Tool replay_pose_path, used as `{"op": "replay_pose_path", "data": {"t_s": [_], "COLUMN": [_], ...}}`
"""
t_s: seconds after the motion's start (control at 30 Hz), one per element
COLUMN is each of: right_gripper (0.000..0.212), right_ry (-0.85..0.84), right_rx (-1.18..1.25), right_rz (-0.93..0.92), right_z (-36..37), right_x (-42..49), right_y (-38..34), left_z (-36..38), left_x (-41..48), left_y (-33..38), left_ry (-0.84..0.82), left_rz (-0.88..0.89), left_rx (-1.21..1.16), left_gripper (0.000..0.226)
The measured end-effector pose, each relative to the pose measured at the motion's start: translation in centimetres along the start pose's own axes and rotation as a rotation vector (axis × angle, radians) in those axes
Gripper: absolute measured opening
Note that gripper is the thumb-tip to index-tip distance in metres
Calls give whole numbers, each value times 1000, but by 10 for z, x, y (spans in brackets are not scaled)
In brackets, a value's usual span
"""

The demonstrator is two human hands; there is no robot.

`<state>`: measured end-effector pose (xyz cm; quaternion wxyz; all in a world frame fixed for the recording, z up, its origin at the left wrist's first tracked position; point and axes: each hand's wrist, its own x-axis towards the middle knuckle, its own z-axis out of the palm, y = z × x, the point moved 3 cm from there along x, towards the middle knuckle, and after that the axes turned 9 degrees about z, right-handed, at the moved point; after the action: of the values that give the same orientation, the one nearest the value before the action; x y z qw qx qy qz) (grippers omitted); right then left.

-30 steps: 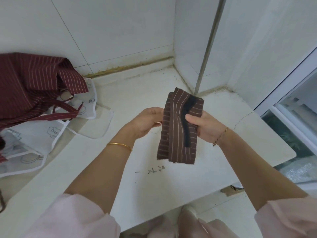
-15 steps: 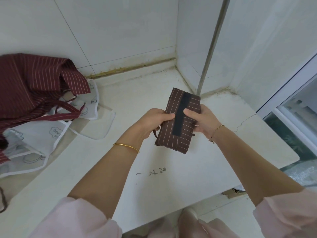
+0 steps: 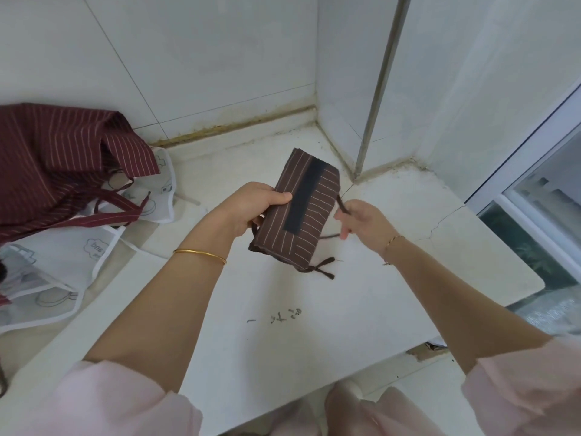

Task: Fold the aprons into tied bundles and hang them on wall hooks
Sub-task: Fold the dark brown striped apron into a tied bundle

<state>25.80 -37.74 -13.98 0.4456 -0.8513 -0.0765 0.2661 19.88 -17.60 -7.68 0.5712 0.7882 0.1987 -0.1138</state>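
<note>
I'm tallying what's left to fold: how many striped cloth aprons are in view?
2. A folded brown apron is gripped by the left hand; a crumpled maroon apron lies at the far left, and that heap may hide more.

Folded brown apron (image 3: pixel 298 212) w/ thin pale stripes, flat rectangular bundle, 1 black strip (image 3: pixel 303 196) running lengthwise down its face. It's up in the air, tilted, left edge gripped by left hand (image 3: pixel 251 212), thumb on top. 1 thin brown tie (image 3: pixel 342 207) runs from bundle's right edge into right hand (image 3: pixel 364 223) pinch. 2 loose tie ends (image 3: pixel 323 267) stick out at lower corner, below both hands. Maroon striped apron (image 3: pixel 53 158) crumpled in a heap well left of left hand, lying on white-edged see-thru aprons (image 3: pixel 63 262).
</note>
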Motion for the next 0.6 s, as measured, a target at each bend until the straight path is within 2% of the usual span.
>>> {"op": "replay_pose_path", "data": {"t_s": [0.1, 0.17, 0.27, 0.37, 0.47, 0.6], "right_gripper": [15, 10, 20, 27, 29, 25], "right_ry": [108, 64, -10, 9, 41, 90], "right_rx": [-819, -1076, -1130, -1054, -931, -884], "right_rz": [-215, -310, -406, -519, -461, -450], "right_z": [15, 29, 41, 35, 12, -10], "right_x": [-9, -21, -36, -45, -42, -31], "right_y": [-9, -25, -50, -79, -95, -91], "left_z": [1, 7, 14, 21, 25, 33], "left_x": [5, 9, 14, 14, 13, 3], "left_y": [1, 2, 7, 13, 14, 18], "left_ry": [104, 150, 171, 60, -118, -362], "left_rz": [-15, 23, 138, 247, 306, 381], "left_rx": [61, 156, 476, 788, 882, 927], "left_gripper": [22, 24, 23, 26, 20, 15]}}
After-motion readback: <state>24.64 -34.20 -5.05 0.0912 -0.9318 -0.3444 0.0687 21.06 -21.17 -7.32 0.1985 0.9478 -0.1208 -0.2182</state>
